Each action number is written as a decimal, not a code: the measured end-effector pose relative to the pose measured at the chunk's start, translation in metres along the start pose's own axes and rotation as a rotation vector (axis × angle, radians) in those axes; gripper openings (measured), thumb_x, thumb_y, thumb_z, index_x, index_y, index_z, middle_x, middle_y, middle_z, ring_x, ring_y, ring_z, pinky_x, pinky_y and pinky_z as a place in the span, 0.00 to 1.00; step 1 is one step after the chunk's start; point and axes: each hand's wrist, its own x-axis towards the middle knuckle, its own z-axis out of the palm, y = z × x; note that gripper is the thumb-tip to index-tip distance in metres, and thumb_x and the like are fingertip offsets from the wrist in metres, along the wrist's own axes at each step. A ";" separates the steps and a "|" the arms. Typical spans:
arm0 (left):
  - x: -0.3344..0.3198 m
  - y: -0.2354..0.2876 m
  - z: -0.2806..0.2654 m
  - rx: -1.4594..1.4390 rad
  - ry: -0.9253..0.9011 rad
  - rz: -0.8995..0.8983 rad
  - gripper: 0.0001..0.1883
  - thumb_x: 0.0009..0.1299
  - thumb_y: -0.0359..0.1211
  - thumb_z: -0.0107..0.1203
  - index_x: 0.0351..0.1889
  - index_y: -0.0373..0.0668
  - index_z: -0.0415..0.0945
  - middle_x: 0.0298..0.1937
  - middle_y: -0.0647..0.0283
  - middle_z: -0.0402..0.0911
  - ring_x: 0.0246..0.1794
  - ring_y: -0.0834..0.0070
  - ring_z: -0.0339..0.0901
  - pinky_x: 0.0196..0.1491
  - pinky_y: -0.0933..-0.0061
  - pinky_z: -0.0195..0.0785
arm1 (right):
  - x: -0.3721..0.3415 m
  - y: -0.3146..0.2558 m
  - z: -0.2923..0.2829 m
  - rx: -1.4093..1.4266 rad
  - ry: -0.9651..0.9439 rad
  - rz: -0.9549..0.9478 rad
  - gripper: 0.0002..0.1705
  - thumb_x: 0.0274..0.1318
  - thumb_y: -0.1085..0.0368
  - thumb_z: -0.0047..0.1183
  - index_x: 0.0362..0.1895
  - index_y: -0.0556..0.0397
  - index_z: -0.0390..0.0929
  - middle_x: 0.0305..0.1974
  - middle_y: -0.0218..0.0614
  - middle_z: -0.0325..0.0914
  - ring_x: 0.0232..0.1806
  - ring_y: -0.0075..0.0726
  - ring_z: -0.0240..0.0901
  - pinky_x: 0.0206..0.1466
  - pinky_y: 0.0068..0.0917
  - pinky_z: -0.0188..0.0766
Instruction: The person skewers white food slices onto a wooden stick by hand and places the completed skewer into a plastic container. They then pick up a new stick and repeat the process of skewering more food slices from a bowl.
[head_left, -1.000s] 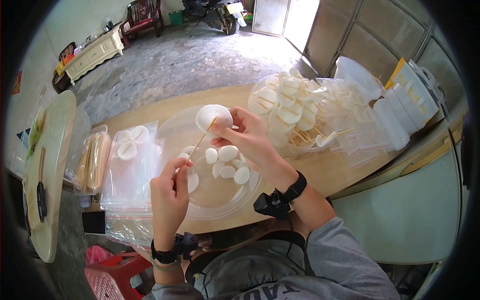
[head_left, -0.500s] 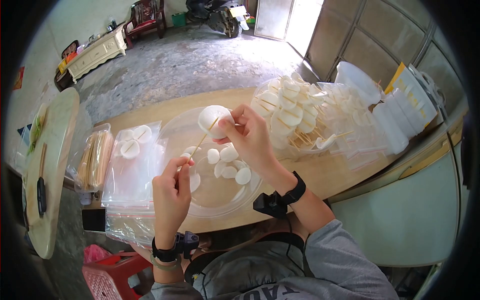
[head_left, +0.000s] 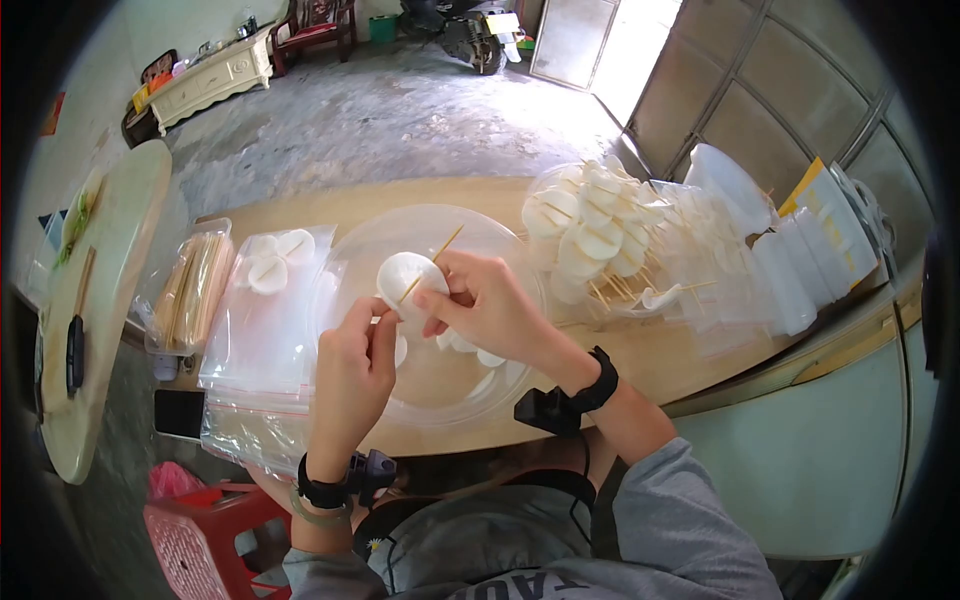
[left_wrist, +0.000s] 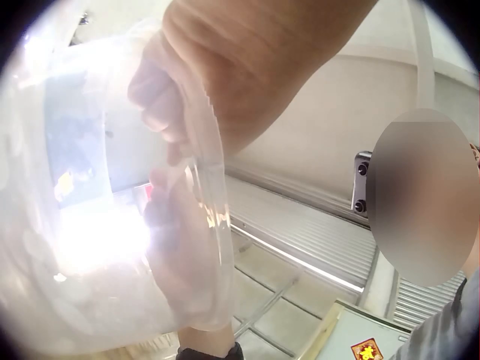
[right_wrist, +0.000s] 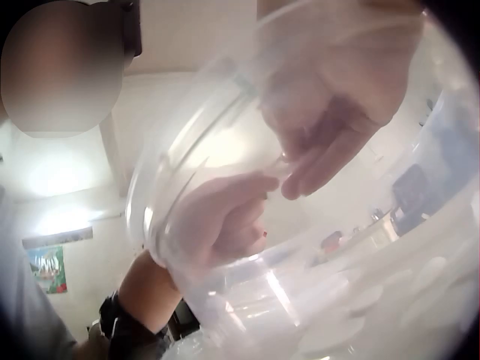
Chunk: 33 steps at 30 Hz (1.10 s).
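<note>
Over a clear round tub (head_left: pixel 440 400), both hands meet at a white round piece (head_left: pixel 402 275) with a thin wooden stick (head_left: pixel 447 243) through it. The left hand (head_left: pixel 355 370) pinches at the lower left edge of the piece, near the stick's lower end. Thumb and fingers of the right hand (head_left: pixel 495 305) grip the piece's right side. More white pieces (head_left: pixel 490 358) lie in the tub, partly hidden by the right hand. In the left wrist view the left hand (left_wrist: pixel 247 60) shows beside the clear tub wall; in the right wrist view the right hand (right_wrist: pixel 221 221) appears through it.
Left of the tub are plastic bags (head_left: pixel 255 345) with white discs (head_left: pixel 267 274) on top, and a box of sticks (head_left: pixel 190 290). A heap of skewered white pieces (head_left: pixel 590 230) stands at the right, beside more bags (head_left: pixel 710 270). A phone (head_left: pixel 179 413) lies at the table's left edge.
The hands have come closer together. The stick, whose lower part showed between the hands before, now pokes out beyond the piece's upper right. The head view has shifted slightly.
</note>
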 end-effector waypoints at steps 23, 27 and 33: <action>0.003 -0.022 -0.005 -0.373 0.249 -0.044 0.12 0.74 0.32 0.41 0.31 0.37 0.70 0.15 0.74 0.59 0.17 0.90 0.51 0.20 0.81 0.42 | -0.001 0.001 0.009 -0.376 -0.355 -0.106 0.11 0.50 0.65 0.55 0.37 0.58 0.74 0.35 0.44 0.78 0.39 0.36 0.77 0.37 0.31 0.73; 0.003 -0.019 -0.003 -0.454 0.257 -0.044 0.11 0.74 0.33 0.40 0.31 0.38 0.69 0.17 0.78 0.55 0.19 0.91 0.48 0.22 0.83 0.39 | -0.006 0.038 0.020 -0.745 -0.611 -0.452 0.18 0.47 0.65 0.54 0.45 0.54 0.73 0.53 0.48 0.69 0.52 0.42 0.69 0.48 0.38 0.71; 0.001 -0.014 -0.003 -0.420 0.217 -0.035 0.11 0.74 0.32 0.41 0.31 0.38 0.69 0.17 0.77 0.56 0.20 0.90 0.48 0.23 0.82 0.40 | -0.009 0.044 0.020 -1.042 -0.783 -0.547 0.36 0.45 0.62 0.55 0.62 0.48 0.61 0.64 0.47 0.52 0.63 0.49 0.56 0.59 0.40 0.63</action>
